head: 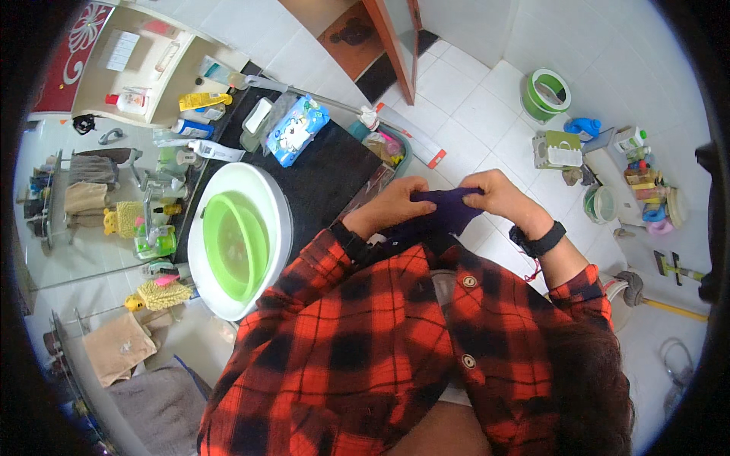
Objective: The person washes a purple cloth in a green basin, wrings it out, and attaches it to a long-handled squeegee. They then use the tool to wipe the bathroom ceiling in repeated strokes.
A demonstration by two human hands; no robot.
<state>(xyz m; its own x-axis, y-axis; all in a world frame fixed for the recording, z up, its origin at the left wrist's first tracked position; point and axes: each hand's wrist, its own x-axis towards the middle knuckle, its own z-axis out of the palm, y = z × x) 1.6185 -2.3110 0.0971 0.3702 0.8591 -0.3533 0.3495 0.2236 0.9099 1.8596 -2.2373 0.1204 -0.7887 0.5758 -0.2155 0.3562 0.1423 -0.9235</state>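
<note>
A dark purple cloth (442,214) is stretched between my two hands, in front of my body and above the tiled floor. My left hand (390,204) pinches its left upper edge between thumb and fingers. On the other side my right hand (502,194) grips the right upper corner. The lower part of the cloth hangs towards my plaid shirt, and I cannot tell what kind of garment it is. Left of my arms, a green plastic basin (251,245) with cloudy water sits tilted in the white washbasin (279,222).
The black countertop (336,176) carries a blue wipes pack (297,130) and a soap box (258,118). A bin (406,149) stands beside the counter. Behind it leans a long-handled squeegee (413,139). A green-and-white bucket (544,97) and several bottles line the right wall. The door (399,51) stands ajar.
</note>
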